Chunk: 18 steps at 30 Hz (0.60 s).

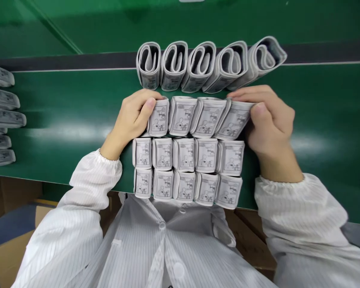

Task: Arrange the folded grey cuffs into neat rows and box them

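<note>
My left hand presses on the left end of a row of rolled-up, light grey blood pressure cuffs, thumb on the front and fingers behind. At the right end of that row, my right hand grips the last cuff, which leans to the right. Both hands squeeze the row together from its ends. Each cuff bears a printed drawing of a torso. Closer to my body stand two more rows of cuffs. Behind my hands, another row shows its coiled ends, the rightmost cuff tilted.
All the rows rest on a green work surface. A dark strip with a pale line runs along its far side. More rolled cuffs are stacked at the left edge. Cardboard boxes stand below the near edge.
</note>
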Each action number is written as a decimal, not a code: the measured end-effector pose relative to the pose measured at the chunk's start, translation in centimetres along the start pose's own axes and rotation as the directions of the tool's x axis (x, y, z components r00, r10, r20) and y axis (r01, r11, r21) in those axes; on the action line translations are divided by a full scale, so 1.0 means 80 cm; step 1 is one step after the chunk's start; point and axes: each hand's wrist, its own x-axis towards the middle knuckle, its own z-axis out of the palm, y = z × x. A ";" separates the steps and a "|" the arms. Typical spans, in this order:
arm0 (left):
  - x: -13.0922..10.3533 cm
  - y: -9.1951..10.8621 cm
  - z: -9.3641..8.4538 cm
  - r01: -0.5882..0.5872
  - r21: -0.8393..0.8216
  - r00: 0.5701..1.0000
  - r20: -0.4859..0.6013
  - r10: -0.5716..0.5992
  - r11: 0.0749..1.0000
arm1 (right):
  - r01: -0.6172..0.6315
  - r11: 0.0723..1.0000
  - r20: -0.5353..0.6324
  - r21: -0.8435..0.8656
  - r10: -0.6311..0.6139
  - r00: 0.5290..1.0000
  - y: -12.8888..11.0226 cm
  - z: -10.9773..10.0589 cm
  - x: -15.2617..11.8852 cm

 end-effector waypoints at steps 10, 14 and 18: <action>0.000 -0.001 0.001 -0.003 -0.001 1.000 0.012 0.003 1.000 | -0.018 0.999 0.018 -0.030 0.018 1.000 -0.003 -0.003 -0.002; 0.001 0.000 0.000 -0.010 -0.030 1.000 -0.002 0.010 1.000 | -0.004 1.000 0.018 -0.008 0.004 1.000 0.000 -0.004 -0.003; 0.000 -0.002 0.000 -0.002 -0.038 1.000 -0.007 0.001 0.999 | 0.003 1.000 0.021 -0.013 -0.003 1.000 0.002 -0.005 -0.002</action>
